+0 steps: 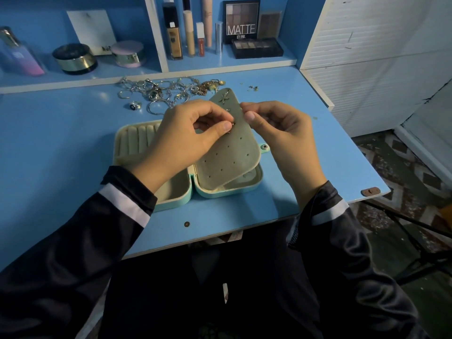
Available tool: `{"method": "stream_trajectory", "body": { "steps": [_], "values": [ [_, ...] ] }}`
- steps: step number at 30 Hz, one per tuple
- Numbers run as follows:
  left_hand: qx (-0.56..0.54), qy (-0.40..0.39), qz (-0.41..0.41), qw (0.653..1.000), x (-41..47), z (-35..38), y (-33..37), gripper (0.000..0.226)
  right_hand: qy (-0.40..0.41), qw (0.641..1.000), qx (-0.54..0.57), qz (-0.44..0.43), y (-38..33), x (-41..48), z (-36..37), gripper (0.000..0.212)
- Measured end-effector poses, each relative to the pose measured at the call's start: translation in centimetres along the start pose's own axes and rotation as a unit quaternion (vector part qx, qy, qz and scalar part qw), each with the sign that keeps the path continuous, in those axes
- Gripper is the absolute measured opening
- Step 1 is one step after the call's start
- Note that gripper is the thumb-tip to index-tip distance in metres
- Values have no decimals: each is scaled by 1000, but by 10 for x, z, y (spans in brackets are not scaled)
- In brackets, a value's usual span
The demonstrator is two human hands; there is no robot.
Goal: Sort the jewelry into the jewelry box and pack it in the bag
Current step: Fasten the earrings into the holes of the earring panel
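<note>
A mint-green jewelry box lies open on the blue desk, ring rolls showing in its left half. Its beige earring flap, dotted with holes, is lifted up from the right half. A starfish earring is pinned near the flap's top. My left hand pinches a small earring against the front of the flap. My right hand pinches the flap's right edge, fingers behind it. A heap of rings, hoops and chains lies at the back of the desk. No bag is in view.
A single ring lies left of the heap, and small studs to its right. Cosmetics jars, bottles and palettes fill the shelf behind. The desk's right edge drops to a patterned floor beside a white cabinet.
</note>
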State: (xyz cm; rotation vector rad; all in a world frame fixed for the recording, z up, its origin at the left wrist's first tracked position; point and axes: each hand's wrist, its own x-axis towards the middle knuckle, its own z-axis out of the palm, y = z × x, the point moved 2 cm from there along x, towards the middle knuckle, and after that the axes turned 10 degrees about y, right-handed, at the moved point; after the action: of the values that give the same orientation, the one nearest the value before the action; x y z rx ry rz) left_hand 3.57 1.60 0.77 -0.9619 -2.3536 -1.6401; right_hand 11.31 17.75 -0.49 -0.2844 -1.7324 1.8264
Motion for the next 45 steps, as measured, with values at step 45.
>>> {"method": "stream_trajectory", "body": {
  "steps": [45],
  "values": [
    [25,51,58,997,-48,1,11,68,5,1000,28,3,-10,-4,14,14]
  ]
}}
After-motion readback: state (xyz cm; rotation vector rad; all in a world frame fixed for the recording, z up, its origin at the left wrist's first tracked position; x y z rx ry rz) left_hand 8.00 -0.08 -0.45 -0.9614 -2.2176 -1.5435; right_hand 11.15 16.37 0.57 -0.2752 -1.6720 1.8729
